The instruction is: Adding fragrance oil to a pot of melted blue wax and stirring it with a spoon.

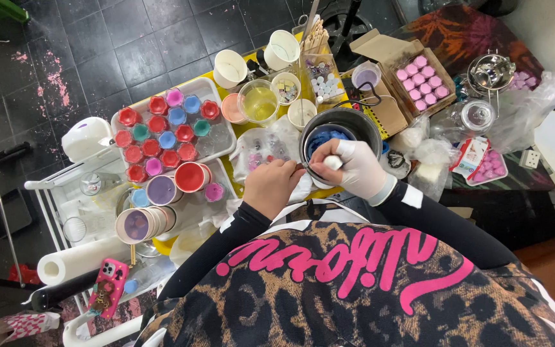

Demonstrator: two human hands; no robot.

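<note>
Crouched over a cluttered bench, the gloved right hand [354, 168] pinches a small white piece over the pot [340, 132] at one o'clock, the bare left hand [272, 186] curled beside it, where a slip could spill blue wax.

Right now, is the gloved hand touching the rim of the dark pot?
Touching. The head view shows the right hand, in a white glove, resting its fingers on the near rim of the dark pot, no gap visible between them.

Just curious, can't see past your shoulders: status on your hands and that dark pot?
Left hand bare, at pot rim. Right hand white-gloved, fingers curled over dark pot; blue inside. Clear cup of yellow liquid close behind.
</note>
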